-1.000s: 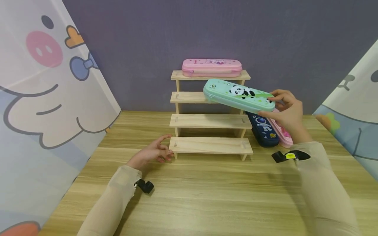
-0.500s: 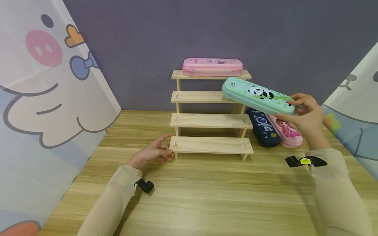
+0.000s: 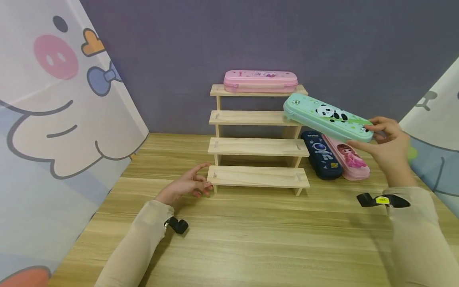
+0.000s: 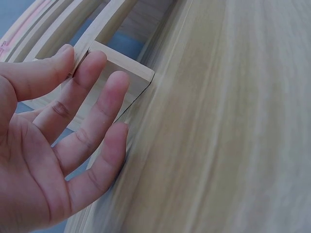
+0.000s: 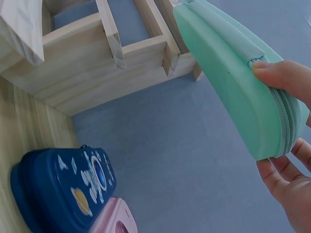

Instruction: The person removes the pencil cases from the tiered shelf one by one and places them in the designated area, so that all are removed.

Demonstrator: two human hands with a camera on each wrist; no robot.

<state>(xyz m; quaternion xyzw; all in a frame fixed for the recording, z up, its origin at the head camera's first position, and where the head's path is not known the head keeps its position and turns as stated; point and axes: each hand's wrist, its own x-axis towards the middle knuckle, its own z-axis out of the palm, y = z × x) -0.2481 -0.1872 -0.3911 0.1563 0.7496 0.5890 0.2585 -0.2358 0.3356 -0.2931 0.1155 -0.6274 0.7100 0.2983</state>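
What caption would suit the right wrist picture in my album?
Right hand holding a green pencil case near a wooden rack, blue case and pink case below.

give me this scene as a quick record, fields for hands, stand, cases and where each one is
right hand: holds the mint panda case by its right end, tilted in the air
left hand: holds the left end of the bottom shelf
wooden stand: four tiers, on the table
top shelf: pink case, lying flat
right of stand: navy space case and pink girl case, side by side
case count: four
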